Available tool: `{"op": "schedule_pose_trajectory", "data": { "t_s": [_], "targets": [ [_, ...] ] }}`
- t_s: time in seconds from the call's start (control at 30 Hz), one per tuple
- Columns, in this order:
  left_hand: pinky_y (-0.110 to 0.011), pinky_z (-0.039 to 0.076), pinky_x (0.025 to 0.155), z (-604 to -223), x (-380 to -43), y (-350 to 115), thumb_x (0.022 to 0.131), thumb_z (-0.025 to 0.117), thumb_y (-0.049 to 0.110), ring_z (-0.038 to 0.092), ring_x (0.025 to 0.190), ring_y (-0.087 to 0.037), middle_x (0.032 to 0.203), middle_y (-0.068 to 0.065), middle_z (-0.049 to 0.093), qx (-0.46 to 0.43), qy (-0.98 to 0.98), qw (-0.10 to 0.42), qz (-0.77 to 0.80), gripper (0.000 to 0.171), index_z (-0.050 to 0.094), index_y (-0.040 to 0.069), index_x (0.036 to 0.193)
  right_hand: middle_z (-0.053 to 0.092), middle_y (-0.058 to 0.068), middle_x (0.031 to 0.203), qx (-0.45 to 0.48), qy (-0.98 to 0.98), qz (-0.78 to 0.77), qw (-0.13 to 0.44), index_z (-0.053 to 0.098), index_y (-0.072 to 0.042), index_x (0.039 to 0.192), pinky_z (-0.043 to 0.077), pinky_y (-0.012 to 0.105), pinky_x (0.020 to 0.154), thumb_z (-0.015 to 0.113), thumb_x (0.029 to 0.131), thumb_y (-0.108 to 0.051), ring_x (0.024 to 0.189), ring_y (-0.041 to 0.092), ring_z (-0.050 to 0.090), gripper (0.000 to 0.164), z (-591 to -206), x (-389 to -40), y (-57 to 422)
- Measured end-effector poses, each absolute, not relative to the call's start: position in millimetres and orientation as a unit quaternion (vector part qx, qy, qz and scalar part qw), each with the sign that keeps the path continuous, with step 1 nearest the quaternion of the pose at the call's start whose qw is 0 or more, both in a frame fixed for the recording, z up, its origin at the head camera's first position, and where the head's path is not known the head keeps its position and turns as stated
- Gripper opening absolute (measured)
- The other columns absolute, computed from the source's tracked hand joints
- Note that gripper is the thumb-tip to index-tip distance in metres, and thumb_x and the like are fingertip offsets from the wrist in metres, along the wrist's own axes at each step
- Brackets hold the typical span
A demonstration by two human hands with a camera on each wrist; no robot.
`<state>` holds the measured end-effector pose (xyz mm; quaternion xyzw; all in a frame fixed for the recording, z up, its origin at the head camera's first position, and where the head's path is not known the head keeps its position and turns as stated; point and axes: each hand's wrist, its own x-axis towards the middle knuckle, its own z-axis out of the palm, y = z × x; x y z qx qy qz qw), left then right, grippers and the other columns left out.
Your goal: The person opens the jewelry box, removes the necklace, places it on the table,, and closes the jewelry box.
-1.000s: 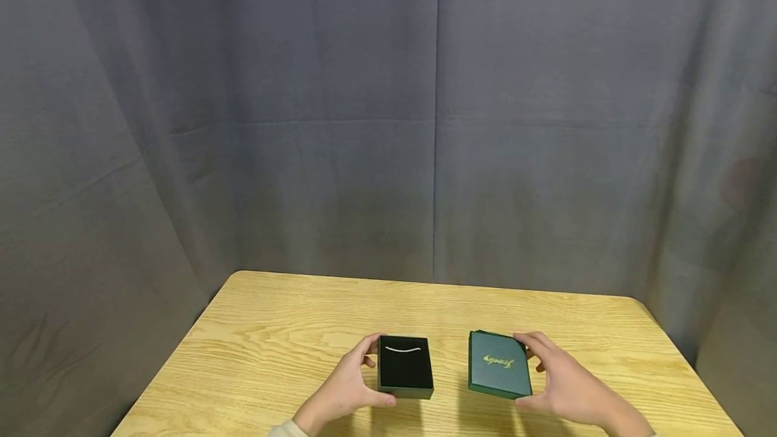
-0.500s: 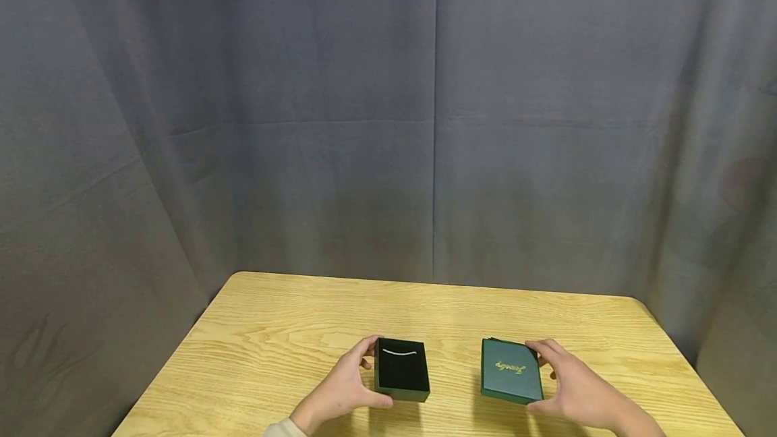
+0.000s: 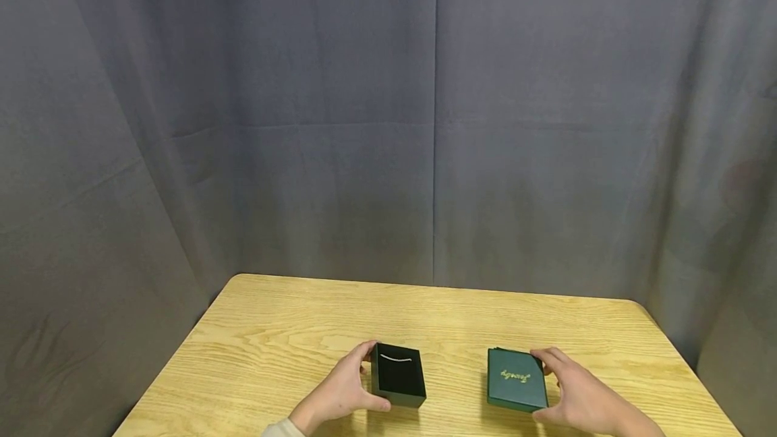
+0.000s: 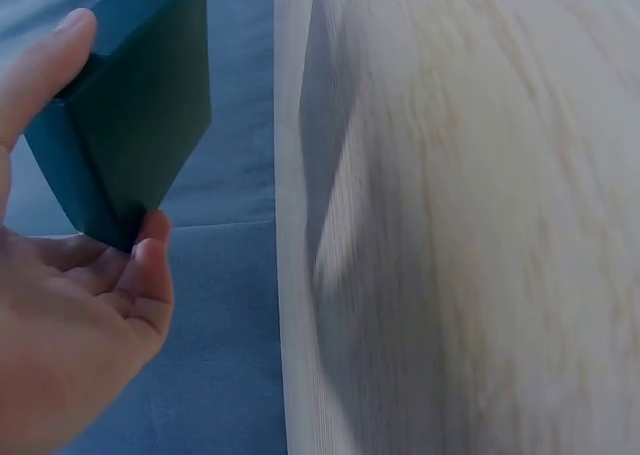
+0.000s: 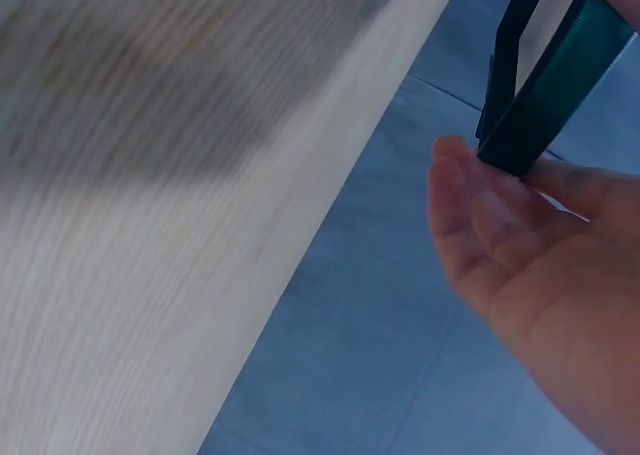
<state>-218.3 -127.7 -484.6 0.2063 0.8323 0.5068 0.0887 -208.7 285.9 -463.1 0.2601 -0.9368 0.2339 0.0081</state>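
Note:
My left hand [image 3: 343, 386] grips a dark green box base [image 3: 400, 376] by its left side, thumb at the near corner and fingers at the far one. A black insert fills the base, and a thin silvery strand [image 3: 396, 359] curves across its far part. To the right, my right hand [image 3: 577, 393] holds the green jewelry box lid [image 3: 517, 379] between thumb and fingers, its gold lettering facing up. Both wrist views show the box base [image 4: 140, 105] and the lid [image 5: 565, 85] held above the table. In the right wrist view the lid's pale inside shows.
A wood-grain table [image 3: 291, 315] lies beneath both hands, with shadows of the box parts on it. Grey curtains [image 3: 340, 154] hang behind it and on both sides.
The right hand has carried the lid to the right and slightly nearer. The left hand has shifted the box base a little left and nearer, turning it slightly. Both grips are unchanged.

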Motion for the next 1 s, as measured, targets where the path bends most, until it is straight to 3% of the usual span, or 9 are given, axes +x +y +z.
{"op": "schedule_pose_trajectory", "data": {
  "t_s": [0.47,1.0],
  "targets": [
    [-0.049,0.041,0.092,-487.6,-218.5,-128.6,0.065,0.088,0.026,0.046,0.114,-0.03,0.128,-0.01,0.048,0.201,0.847,0.097,0.482,0.1,0.032,-0.006,0.141,0.049,0.004,0.117,0.234,-0.939,0.243,-0.059,0.044,0.006,0.132,0.048,0.034,0.075,0.083,0.066,-0.043,0.1,0.027,0.054,0.091,-468.1,-210.6,292.0],
    [-0.053,0.039,0.093,-488.4,-219.1,-129.0,0.064,0.088,0.025,0.047,0.115,-0.034,0.129,-0.015,0.048,0.198,0.854,0.118,0.465,0.099,0.033,-0.006,0.14,0.047,0.008,0.122,0.216,-0.937,0.25,-0.113,0.04,0.006,0.135,0.048,0.035,0.072,0.083,0.065,-0.04,0.1,0.027,0.052,0.093,-474.6,-215.9,301.3]
  ]
}}
